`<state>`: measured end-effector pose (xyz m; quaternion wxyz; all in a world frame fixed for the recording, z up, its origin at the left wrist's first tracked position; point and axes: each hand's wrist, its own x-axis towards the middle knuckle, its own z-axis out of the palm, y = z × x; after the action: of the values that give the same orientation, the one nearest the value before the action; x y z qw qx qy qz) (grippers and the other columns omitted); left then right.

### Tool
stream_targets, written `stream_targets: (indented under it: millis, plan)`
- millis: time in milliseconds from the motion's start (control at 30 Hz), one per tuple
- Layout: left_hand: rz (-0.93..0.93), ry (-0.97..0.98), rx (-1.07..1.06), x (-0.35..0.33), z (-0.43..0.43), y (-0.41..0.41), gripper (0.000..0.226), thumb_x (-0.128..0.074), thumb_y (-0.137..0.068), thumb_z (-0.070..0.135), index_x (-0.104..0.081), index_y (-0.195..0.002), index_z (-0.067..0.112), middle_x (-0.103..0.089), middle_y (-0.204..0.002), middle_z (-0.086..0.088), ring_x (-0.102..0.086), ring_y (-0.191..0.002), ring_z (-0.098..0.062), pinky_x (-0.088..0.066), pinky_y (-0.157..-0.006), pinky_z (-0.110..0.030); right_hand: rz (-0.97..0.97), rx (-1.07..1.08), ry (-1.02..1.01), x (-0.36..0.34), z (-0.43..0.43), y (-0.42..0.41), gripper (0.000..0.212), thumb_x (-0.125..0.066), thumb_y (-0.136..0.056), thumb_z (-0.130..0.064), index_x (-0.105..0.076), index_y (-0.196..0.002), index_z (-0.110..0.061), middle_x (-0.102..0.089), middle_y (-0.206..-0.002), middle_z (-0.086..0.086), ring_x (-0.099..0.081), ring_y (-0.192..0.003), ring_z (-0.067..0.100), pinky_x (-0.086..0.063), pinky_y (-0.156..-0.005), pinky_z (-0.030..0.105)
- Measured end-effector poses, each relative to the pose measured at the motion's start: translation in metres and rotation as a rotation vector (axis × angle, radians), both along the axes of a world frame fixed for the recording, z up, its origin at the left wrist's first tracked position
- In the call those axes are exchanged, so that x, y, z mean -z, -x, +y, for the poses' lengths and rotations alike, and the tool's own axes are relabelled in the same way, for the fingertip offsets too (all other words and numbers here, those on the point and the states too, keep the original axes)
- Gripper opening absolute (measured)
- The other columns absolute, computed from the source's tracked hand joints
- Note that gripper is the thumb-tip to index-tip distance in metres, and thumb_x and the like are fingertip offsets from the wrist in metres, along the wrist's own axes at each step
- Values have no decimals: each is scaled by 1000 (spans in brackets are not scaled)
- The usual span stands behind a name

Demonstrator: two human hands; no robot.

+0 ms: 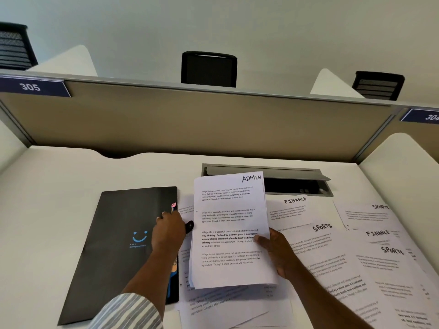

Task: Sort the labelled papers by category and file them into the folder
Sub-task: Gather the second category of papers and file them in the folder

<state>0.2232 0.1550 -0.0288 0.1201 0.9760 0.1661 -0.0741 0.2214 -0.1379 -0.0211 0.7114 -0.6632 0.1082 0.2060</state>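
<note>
Here the right hand (276, 252) grips a stack of papers marked ADMIN (228, 224) by its right edge, thumb pressed on the top sheet and fingers hidden behind, so the stack is lifted and tilted above the loose sheets on the white bench (47, 186). At nine o'clock from that stack lies the black folder (118, 245), closed and flat, with a blue smiling face printed on its cover. The left hand (168, 230), coming out of a striped sleeve (128, 312), is curled on the folder's right edge and takes hold of it just below a small pink tab (173, 205); a round black clasp shows just beside its knuckles, between the hand and the held stack. From two to five o'clock of the stack, overlapping papers are spread on the bench: a sheet headed FINANCE (294, 203) nearest the stack, a sheet headed SPORTS (320, 233) partly over it, and further right more sheets with the same two headings. More printed sheets lie under the stack at six o'clock. At one o'clock a grey cable hatch (297, 181) stands open in the bench top, its near-left corner hidden behind the stack. Beyond it at twelve o'clock runs a beige partition (190, 119) bearing a blue plate numbered 305 (31, 86).
</note>
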Motion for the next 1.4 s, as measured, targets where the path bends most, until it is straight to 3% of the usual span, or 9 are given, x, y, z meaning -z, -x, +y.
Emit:
stream_targets:
  millis: [233,467,600,700,800,1033,1200,1333,1400]
  plan:
    - [-22,4,-20,-1,0,3,33,-55,-97,24,-49,-127,12,-58,-126,-18,-65,-107,-32,-58,-83,-38,12,17,-4,4,-3,-1,27,-59,-91,-1,-64,-117,-4,-73,-111,13,-71,-100,29,-58,-84,39]
    - [-5,-66,-42,-21,0,2,23,-55,-98,15,-60,-118,6,-56,-123,-16,-67,-97,-27,-56,-82,-32,-20,8,-7,0,5,-5,28,-59,-90,1,-64,-117,-7,-73,-112,12,-70,-102,30,-57,-89,43]
    - [-89,-41,-120,-41,9,0,22,-47,-95,4,-63,-109,2,-65,-108,-13,-66,-96,-30,-53,-77,-37,-39,-1,-43,-12,16,-10,27,-58,-90,2,-65,-114,-9,-74,-107,8,-72,-95,24,-59,-81,36]
    - [-178,6,-160,-60,15,-1,19,-46,-91,2,-62,-101,1,-65,-102,-14,-63,-93,-33,-47,-70,-38,-38,-21,-65,-21,29,-13,26,-58,-91,2,-65,-115,-6,-75,-106,11,-72,-94,28,-59,-82,41]
    - [-200,41,-149,-74,20,5,21,-52,-91,5,-57,-111,2,-60,-114,-12,-58,-102,-32,-49,-75,-39,-69,-64,-24,-32,42,-12,23,-59,-91,-2,-66,-113,-6,-73,-108,14,-70,-99,35,-55,-89,50]
    - [-117,106,-125,-90,29,15,55,-54,-91,6,-35,-143,7,-39,-151,-5,-44,-127,-35,-52,-92,-49,-180,-102,174,-54,61,-5,20,-60,-92,-8,-67,-111,-9,-74,-105,9,-72,-94,27,-59,-85,43]
    - [-72,120,-70,-105,35,16,62,-62,-89,13,-33,-144,12,-41,-147,-1,-46,-127,-33,-50,-94,-49,-265,-133,270,-73,73,2,18,-56,-93,-7,-66,-104,-16,-73,-103,3,-70,-95,22,-57,-80,33]
    - [-89,171,-43,-108,36,12,58,-64,-87,18,-36,-138,16,-53,-128,-4,-57,-115,-33,-56,-89,-53,-319,-183,379,-83,85,6,23,-55,-94,-15,-63,-115,-13,-70,-111,4,-67,-98,21,-56,-85,37]
    - [-99,167,-21,-108,36,11,57,-61,-87,16,-36,-138,15,-52,-129,-4,-58,-114,-34,-57,-88,-51,-343,-205,417,-88,90,7,24,-54,-94,-17,-62,-116,-12,-70,-112,4,-68,-96,21,-57,-79,32]
